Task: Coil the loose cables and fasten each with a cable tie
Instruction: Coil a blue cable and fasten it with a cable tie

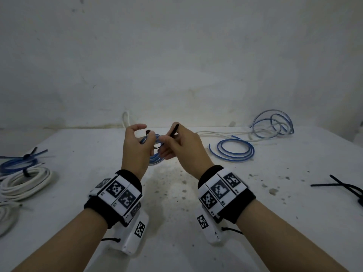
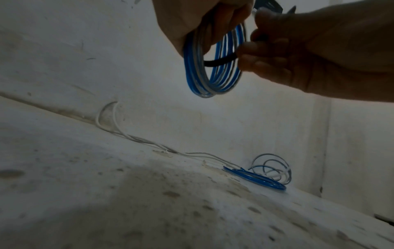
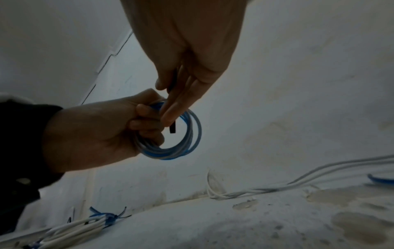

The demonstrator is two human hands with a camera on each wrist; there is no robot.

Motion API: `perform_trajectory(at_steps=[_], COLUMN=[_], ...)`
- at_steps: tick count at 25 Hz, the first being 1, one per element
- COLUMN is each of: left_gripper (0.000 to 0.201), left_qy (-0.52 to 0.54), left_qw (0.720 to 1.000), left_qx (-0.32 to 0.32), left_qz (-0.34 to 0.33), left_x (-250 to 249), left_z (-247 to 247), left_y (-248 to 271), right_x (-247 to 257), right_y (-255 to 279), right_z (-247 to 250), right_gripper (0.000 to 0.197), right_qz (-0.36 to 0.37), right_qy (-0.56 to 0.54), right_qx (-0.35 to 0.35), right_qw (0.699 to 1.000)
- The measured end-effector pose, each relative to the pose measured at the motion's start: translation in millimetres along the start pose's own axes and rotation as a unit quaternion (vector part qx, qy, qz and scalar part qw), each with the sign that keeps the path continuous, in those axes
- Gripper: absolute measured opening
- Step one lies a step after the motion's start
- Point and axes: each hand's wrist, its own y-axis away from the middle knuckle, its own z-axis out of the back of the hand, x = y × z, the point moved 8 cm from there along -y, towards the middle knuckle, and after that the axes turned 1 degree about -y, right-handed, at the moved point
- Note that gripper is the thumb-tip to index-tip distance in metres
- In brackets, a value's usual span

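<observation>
My left hand (image 1: 137,142) grips a small coil of blue and grey cable (image 2: 215,70) and holds it upright above the table. My right hand (image 1: 176,146) pinches a black cable tie (image 1: 174,130) beside the coil. The tie (image 2: 219,61) passes through the coil's opening, and its free end (image 3: 172,128) hangs inside the ring. In the right wrist view the left hand (image 3: 102,133) has its fingers curled round the coil (image 3: 181,148), with the right hand's fingers (image 3: 181,101) touching the coil's top.
Tied white coils (image 1: 25,182) and a tied blue coil (image 1: 17,163) lie at the left. A loose blue coil (image 1: 233,151), tangled blue loops (image 1: 275,124) and white cable (image 1: 222,133) lie at the back right. Spare black ties (image 1: 341,186) lie at the right edge.
</observation>
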Motion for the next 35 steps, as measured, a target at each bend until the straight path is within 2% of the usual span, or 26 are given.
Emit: perform_trajectory(at_steps=[2, 4, 5, 7, 9, 11, 16, 19, 21, 23, 26, 28, 31, 35], left_gripper=[0.019, 0.019, 0.014, 0.021, 0.022, 0.027, 0.041, 0.038, 0.036, 0.039, 0.043, 0.044, 0.039, 0.025], left_qy=[0.039, 0.082, 0.105, 0.142, 0.153, 0.131, 0.035, 0.029, 0.045, 0.049, 0.021, -0.01, -0.017, -0.012], left_qw=[0.998, 0.992, 0.987, 0.975, 0.969, 0.973, 0.985, 0.983, 0.982, 0.981, 0.983, 0.985, 0.985, 0.986], left_qx=[-0.005, 0.002, 0.017, 0.051, 0.08, 0.096, 0.12, 0.132, 0.128, 0.127, 0.136, 0.136, 0.139, 0.151], left_qz=[0.041, 0.095, 0.121, 0.163, 0.176, 0.164, 0.122, 0.123, 0.134, 0.137, 0.12, 0.107, 0.1, 0.063], left_x=[8, 20, 24, 29, 29, 27, 27, 31, 34, 35, 34, 34, 35, 28], left_z=[-1, -2, -5, -8, -9, -7, -10, -9, -6, -6, -12, -15, -16, -17], left_y=[-1, -4, -4, -4, -5, -6, 0, 2, 1, 1, 3, 2, 1, 2], right_x=[-1, 3, 4, 10, 12, 12, 22, 10, 4, 1, -1, 2, 2, 12], right_y=[2, 5, 6, 7, 6, 5, 3, 0, -2, -4, -4, -4, -4, 4], right_z=[-4, -9, -11, -15, -17, -18, -13, -15, -10, -8, -11, -14, -13, -14], right_gripper=[0.015, 0.01, 0.01, 0.012, 0.012, 0.006, 0.016, 0.007, 0.024, 0.026, 0.013, 0.018, 0.022, 0.008], right_qz=[0.02, 0.051, 0.067, 0.092, 0.105, 0.103, 0.159, 0.092, 0.063, 0.043, 0.034, 0.055, 0.059, 0.126], right_qy=[0.011, 0.073, 0.098, 0.129, 0.146, 0.146, 0.164, 0.065, 0.005, -0.014, 0.077, 0.153, 0.159, 0.205], right_qx=[-0.003, 0.012, 0.021, 0.033, 0.039, 0.037, -0.025, -0.008, -0.026, -0.035, -0.016, -0.005, -0.01, -0.026], right_qw=[1.0, 0.996, 0.993, 0.987, 0.983, 0.983, 0.973, 0.994, 0.998, 0.998, 0.996, 0.987, 0.985, 0.97])
